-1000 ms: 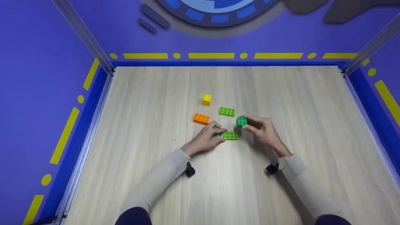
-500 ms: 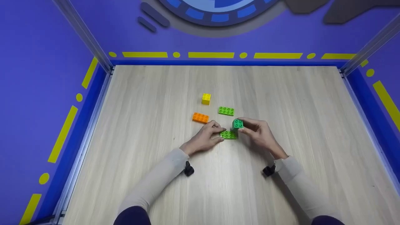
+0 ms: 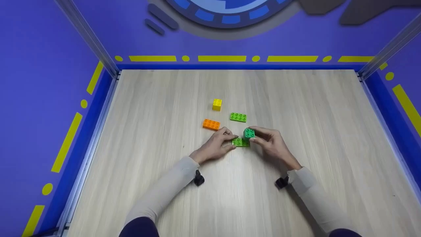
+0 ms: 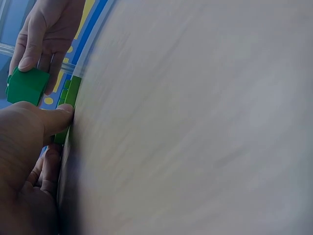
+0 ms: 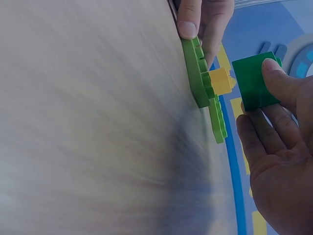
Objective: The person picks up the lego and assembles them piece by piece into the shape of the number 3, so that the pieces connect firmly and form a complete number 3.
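A flat lime-green building brick point(image 3: 237, 142) lies on the table, its left end pinched between the thumb and fingers of my left hand point(image 3: 215, 144). Just over its right end, my right hand point(image 3: 271, 140) holds a taller dark green square brick point(image 3: 249, 133) between thumb and fingers, studs up. In the right wrist view a gap shows between the dark green brick point(image 5: 254, 81) and the lime-green brick point(image 5: 194, 71). From the left wrist view, my left thumb presses along the side of the lime-green brick point(image 4: 72, 92).
Beyond my left hand lies an orange brick point(image 3: 211, 124). A second flat lime-green brick point(image 3: 238, 117) is behind the held ones, and a yellow square brick point(image 3: 217, 104) stands farther back. Blue panels point(image 3: 223, 46) border the wooden table point(image 3: 158, 108).
My right hand has brought the dark green brick left and toward me, from beside the lime-green brick to over its right end. My left hand keeps its hold in place.
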`<state>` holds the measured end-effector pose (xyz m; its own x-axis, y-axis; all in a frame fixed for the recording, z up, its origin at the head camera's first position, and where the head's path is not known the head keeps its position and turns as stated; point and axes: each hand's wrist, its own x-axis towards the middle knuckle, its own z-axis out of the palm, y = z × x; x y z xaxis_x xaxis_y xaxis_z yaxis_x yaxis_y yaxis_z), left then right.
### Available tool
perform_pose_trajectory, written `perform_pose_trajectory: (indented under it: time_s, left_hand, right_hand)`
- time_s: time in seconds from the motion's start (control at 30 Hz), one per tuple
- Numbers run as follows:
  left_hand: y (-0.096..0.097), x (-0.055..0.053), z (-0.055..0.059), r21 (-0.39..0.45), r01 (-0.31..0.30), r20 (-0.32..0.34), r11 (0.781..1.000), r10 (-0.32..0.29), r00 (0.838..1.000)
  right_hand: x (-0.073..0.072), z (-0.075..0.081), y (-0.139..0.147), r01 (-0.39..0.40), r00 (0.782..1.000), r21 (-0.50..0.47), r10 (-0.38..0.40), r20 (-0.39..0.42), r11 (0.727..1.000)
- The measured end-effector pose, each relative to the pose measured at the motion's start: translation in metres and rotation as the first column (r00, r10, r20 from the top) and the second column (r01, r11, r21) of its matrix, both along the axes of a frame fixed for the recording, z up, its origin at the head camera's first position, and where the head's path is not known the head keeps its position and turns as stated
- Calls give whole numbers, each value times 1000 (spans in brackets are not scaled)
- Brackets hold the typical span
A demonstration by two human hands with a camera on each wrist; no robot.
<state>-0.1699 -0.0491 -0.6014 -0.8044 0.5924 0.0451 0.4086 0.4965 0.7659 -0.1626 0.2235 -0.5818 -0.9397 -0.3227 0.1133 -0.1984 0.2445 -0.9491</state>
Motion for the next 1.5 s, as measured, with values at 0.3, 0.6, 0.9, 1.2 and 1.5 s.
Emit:
perform_pose_trajectory:
  time_s: [0.3, 0.6, 0.9, 1.2, 1.5]
  left_hand:
    - [1, 1, 1, -13, -9, 17, 1000, 9, 1000]
    - [0, -2, 0, -17, -4, 11, 1000, 4, 1000]
    - [-1, -2, 0, -1, -7, 25, 1000, 7, 1000]
    - [-2, -3, 0, -9, -5, 32, 1000, 5, 999]
    - [0, -3, 0, -26, -7, 29, 1000, 7, 1000]
  right_hand:
    - [3, -4, -1, 4, 1000, 36, -5, 10, 999]
    - [3, -8, -3, -5, 1000, 17, 5, 20, 1000]
    - [4, -10, -5, -6, 999, 15, 6, 42, 1000]
    - [4, -9, -4, -13, 998, 73, 8, 65, 997]
    - [5, -12, -4, -18, 995, 74, 11, 99, 997]
